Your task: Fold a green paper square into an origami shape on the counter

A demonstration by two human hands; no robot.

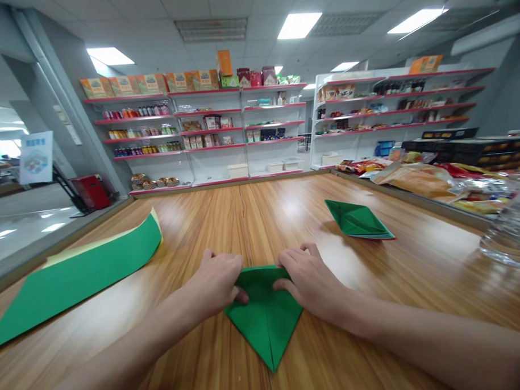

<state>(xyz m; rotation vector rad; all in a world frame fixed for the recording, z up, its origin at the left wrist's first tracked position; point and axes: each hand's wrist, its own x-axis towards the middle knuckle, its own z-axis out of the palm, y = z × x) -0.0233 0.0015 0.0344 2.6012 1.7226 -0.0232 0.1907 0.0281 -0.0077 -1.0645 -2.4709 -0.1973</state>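
Head view: we're pinning the folded green paper (266, 311) flat on the wooden surface (374, 282), left hand (216, 279) and right hand (309, 278) fingers pressing its top corners so the crease is staying sharp, point facing us.

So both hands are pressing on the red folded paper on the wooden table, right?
Not quite: the folded paper is green, not red. The head view shows the left hand and the right hand both pressing on it on the wooden table.
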